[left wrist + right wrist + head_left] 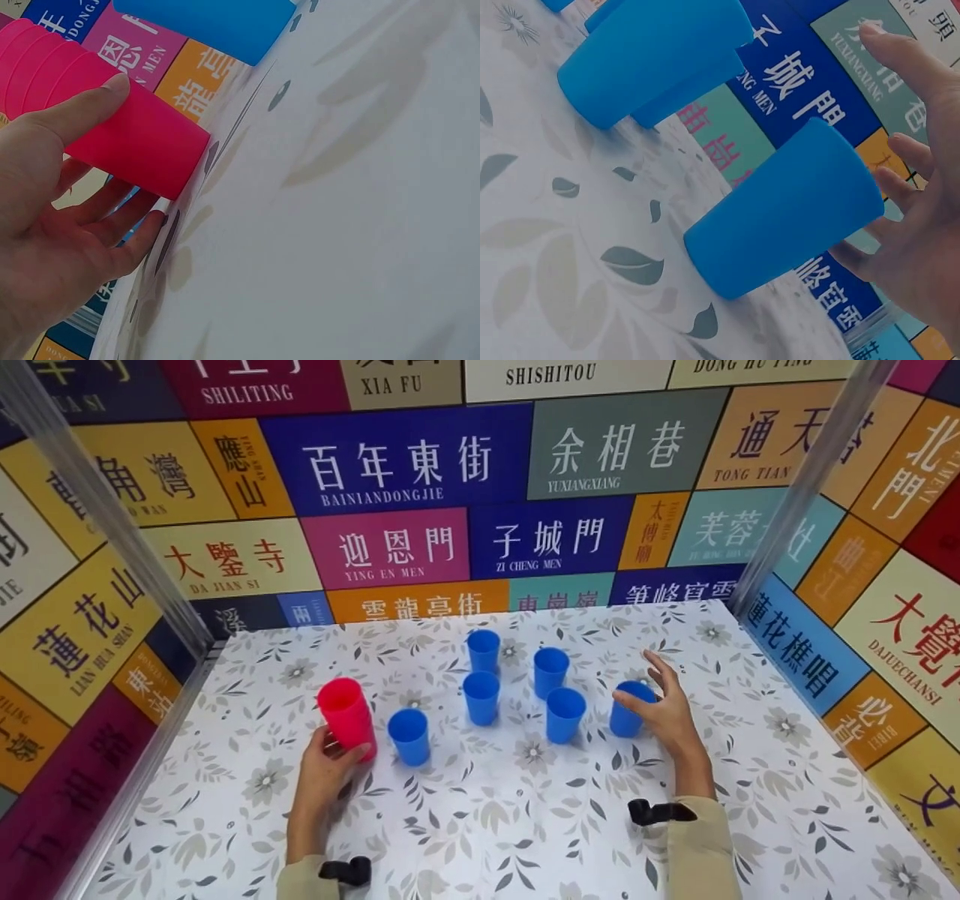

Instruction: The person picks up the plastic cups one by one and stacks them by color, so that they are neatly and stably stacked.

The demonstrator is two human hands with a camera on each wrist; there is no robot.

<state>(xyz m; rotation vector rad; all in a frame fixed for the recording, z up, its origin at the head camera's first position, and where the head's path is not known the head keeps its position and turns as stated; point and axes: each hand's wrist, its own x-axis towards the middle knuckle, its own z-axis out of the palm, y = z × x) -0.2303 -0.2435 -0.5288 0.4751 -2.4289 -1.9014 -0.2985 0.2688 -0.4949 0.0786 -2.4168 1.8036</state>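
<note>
Stack of red cups [349,714] gripped by left hand [328,769].
Right hand [667,720] spread beside blue cup [624,721]; far wall [397,465]: “BAINIANDONGJIE”.

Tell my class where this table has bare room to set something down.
The widest patch is the near table, between the left sleeve and right sleeve. More lies right of the right hand and left of the red cup stack. It's crowded mid-table, where four blue cups stand close, and at the rightmost blue cup, beside that hand.
</note>
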